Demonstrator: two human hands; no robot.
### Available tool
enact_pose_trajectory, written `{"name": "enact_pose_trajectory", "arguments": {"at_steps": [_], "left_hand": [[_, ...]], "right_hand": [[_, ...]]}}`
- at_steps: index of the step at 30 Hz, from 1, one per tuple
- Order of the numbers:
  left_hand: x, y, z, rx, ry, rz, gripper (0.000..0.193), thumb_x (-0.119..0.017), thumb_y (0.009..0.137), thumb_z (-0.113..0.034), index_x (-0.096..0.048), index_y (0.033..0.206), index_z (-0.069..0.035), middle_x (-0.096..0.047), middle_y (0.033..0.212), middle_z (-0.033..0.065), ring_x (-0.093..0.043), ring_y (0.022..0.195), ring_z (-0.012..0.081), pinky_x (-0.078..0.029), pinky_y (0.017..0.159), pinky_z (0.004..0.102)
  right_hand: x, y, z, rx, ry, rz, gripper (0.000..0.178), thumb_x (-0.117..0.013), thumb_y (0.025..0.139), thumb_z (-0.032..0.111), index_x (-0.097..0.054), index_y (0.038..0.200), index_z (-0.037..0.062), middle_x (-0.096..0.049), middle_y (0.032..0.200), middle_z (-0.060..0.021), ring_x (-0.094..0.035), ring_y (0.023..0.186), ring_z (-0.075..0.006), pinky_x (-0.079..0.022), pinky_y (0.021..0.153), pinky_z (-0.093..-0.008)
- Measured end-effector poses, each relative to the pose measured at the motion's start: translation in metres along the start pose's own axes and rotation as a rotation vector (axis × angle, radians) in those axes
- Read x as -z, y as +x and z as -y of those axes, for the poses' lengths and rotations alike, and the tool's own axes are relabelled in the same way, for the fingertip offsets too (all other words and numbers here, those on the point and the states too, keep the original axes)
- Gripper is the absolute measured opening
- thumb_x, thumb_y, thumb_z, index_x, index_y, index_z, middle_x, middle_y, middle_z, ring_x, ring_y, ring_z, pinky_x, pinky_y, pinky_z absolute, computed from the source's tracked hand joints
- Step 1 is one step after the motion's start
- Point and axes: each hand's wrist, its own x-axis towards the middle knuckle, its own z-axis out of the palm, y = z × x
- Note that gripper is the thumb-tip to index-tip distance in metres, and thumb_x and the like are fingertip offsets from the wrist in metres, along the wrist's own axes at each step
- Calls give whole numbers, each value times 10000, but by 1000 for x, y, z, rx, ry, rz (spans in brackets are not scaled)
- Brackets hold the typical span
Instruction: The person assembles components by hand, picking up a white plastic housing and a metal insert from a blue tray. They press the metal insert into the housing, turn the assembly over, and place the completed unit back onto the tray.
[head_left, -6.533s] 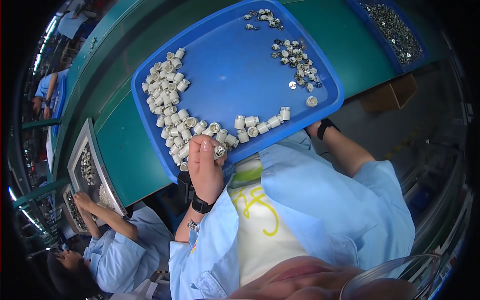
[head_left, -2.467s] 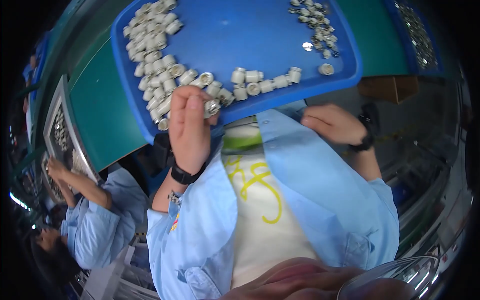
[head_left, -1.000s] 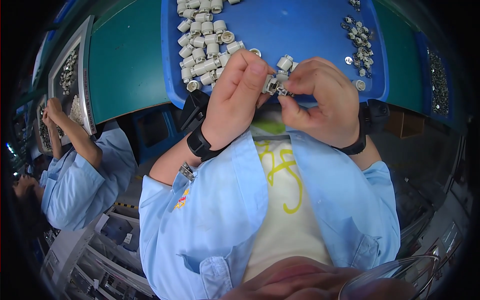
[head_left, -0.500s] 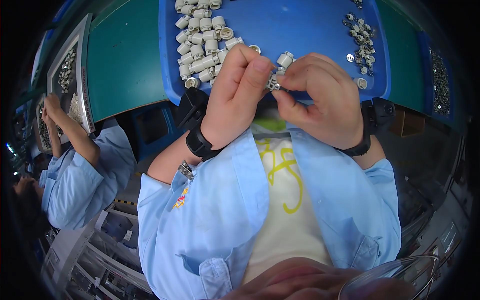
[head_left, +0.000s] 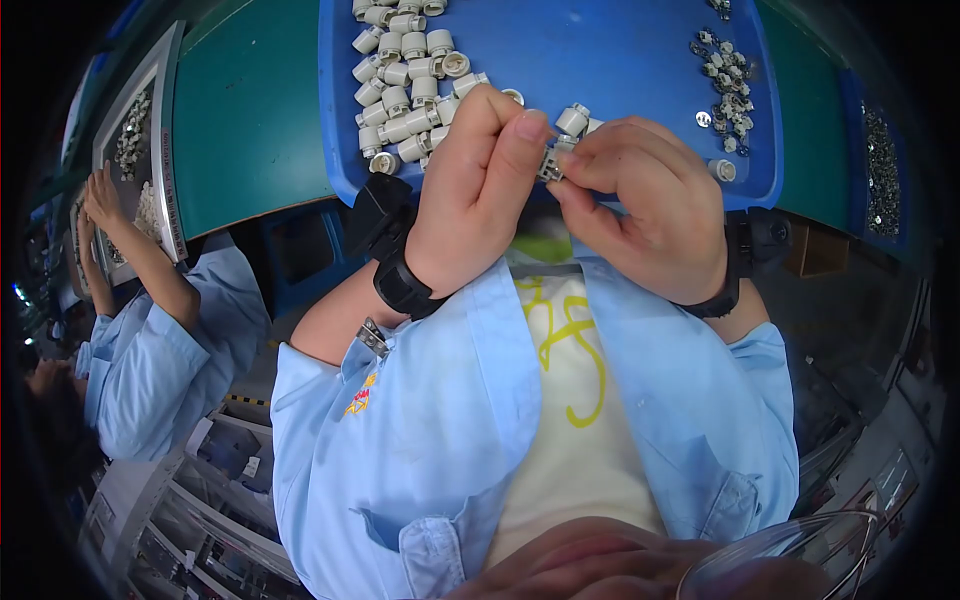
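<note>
My left hand (head_left: 472, 190) and my right hand (head_left: 645, 195) meet over the near edge of a blue tray (head_left: 620, 60). Both are closed in a pinch around a small white-and-metal part (head_left: 550, 166). My right thumb and forefinger grip its right side, while the left fingers press against its left; my fingers partly cover it. Just beyond my right fingertips, a white cylindrical piece (head_left: 573, 119) with a metal end lies on the tray. A heap of similar white cylinders (head_left: 397, 100), like small lamp holders, fills the tray's left side.
Small white-and-metal parts (head_left: 735, 90) lie along the tray's right side, near one loose cylinder (head_left: 721, 170). The tray rests on a green table (head_left: 250, 120). Another bin of small metal parts (head_left: 882, 170) stands far right. At left, a co-worker's hands (head_left: 105, 205) are over another tray.
My hands stay together around the small part, which has turned slightly between my fingers. The co-worker's hands have shifted a little upward in the picture.
</note>
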Motion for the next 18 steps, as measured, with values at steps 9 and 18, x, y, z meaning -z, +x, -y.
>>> {"name": "enact_pose_trajectory", "arguments": {"at_steps": [9, 18], "left_hand": [[0, 1, -1, -21, -23, -31, 157, -431, 898, -165, -412, 799, -45, -392, 645, -22, -329, 560, 46, -315, 500, 192], [6, 2, -5, -130, 183, 79, 192, -435, 894, -196, -415, 792, -35, -425, 600, 25, -376, 510, 102, -337, 480, 235]], "right_hand": [[-1, -1, -4, 32, 54, -48, 179, -674, 628, -38, -547, 749, 0, -591, 753, -99, -577, 685, -238, -462, 614, -300], [4, -2, -6, -166, 252, 50, 136, -663, 653, -12, -564, 743, 15, -591, 730, -86, -579, 683, -232, -460, 631, -293]]}}
